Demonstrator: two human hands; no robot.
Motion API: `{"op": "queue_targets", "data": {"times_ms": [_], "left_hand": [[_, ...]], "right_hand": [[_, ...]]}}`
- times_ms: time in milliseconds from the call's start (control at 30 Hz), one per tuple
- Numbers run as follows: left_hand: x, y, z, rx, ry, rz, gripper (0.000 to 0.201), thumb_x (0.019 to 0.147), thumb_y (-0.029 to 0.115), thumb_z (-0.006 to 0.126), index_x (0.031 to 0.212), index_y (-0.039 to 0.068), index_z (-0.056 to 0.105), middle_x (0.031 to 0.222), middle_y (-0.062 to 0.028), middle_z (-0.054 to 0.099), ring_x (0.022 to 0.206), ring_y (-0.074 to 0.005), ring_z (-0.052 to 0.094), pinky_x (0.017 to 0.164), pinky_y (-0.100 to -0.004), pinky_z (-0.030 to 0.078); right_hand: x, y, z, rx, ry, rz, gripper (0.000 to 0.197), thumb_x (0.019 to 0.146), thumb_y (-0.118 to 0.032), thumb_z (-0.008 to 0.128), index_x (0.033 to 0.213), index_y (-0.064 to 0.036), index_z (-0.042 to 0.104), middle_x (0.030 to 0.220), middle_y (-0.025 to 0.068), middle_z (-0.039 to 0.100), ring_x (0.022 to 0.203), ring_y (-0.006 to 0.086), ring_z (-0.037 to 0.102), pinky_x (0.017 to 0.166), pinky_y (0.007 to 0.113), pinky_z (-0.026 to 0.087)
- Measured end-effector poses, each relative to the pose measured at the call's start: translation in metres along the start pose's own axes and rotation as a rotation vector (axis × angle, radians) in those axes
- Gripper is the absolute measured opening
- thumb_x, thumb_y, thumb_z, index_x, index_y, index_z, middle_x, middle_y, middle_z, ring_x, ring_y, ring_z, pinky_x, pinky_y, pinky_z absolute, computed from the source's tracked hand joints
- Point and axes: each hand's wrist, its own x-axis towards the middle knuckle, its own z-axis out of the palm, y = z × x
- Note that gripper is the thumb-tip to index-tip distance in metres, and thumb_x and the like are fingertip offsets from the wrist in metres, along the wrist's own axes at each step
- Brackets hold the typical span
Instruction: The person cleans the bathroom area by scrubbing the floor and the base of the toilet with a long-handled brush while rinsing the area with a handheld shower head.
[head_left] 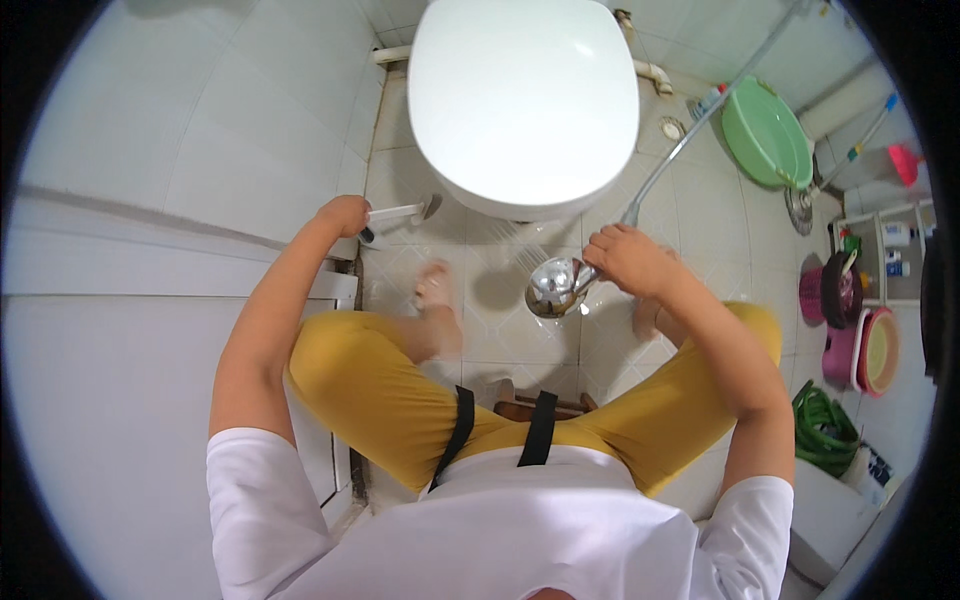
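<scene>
My right hand point(630, 258) is closed around the neck of a chrome shower head point(556, 287). Thin streams of water spray from it toward the base of a white toilet point(525, 100), whose lid is down. A silvery hose point(690, 135) runs from that hand up to the upper right. On the other side, my left hand point(345, 215) grips a slim white-handled tool point(397, 213) with a small dark head, held above the floor beside the toilet. The exact kind of this tool cannot be made out.
Wet pale tiles point(510, 345) cover the floor around my bare feet. A low wooden stool point(545, 408) is beneath me. To the right are a green basin point(768, 132), a shelf point(898, 250), stacked basins point(872, 350) and a coiled green hose point(825, 428). A wall point(250, 130) rises at left.
</scene>
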Motion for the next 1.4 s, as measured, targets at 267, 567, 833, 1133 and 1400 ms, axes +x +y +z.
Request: {"op": "queue_targets", "data": {"times_ms": [267,567,833,1133,1400], "left_hand": [[0.026,0.000,0.191,-1.025,0.205,-0.097,0.018,0.082,0.011,0.057,0.097,0.002,0.062,0.082,-0.0202,0.061,0.074,-0.0337,0.062,0.064,-0.0429,0.048],[0.003,0.118,0.274,-1.221,0.381,-0.073,0.051,0.090,0.017,0.048,0.139,0.018,0.033,0.101,-0.0184,0.063,0.081,-0.0346,0.062,0.072,-0.0414,0.049],[0.047,0.128,0.275,-0.833,0.306,-0.244,0.071,0.079,0.014,0.056,0.143,0.022,0.026,0.082,-0.0151,0.063,0.068,-0.0320,0.062,0.060,-0.0446,0.050],[0.069,0.120,0.248,-0.918,0.481,-0.212,0.078,0.077,0.005,0.052,0.145,0.022,0.019,0.081,-0.0164,0.062,0.069,-0.0320,0.062,0.062,-0.0449,0.050],[0.140,0.088,0.215,-0.736,0.343,-0.205,0.072,0.080,0.002,0.049,0.144,0.017,0.020,0.086,-0.0172,0.063,0.075,-0.0328,0.062,0.065,-0.0443,0.049]], "right_hand": [[0.019,-0.020,0.021,-0.027,0.022,-0.021,0.026,0.065,-0.011,0.067,0.086,-0.0099,0.052,0.086,0.0070,0.052,0.086,0.0282,0.051,0.079,0.039,0.043],[0.046,-0.048,0.066,0.108,0.082,0.315,0.032,0.064,-0.005,0.067,0.094,-0.0065,0.054,0.090,0.0111,0.055,0.086,0.0308,0.050,0.082,0.044,0.037],[0.070,-0.056,0.085,0.117,0.101,0.305,0.037,0.059,-0.004,0.065,0.093,-0.0076,0.052,0.091,0.0098,0.054,0.088,0.0308,0.050,0.081,0.043,0.035],[0.078,-0.033,0.126,0.234,-0.005,0.541,0.034,0.069,-0.001,0.065,0.100,-0.0069,0.054,0.094,0.0122,0.060,0.089,0.0350,0.056,0.077,0.043,0.042],[0.097,-0.030,0.106,0.168,-0.050,0.439,0.030,0.073,-0.006,0.067,0.102,-0.0077,0.056,0.094,0.0153,0.060,0.091,0.0373,0.056,0.080,0.043,0.043]]}}
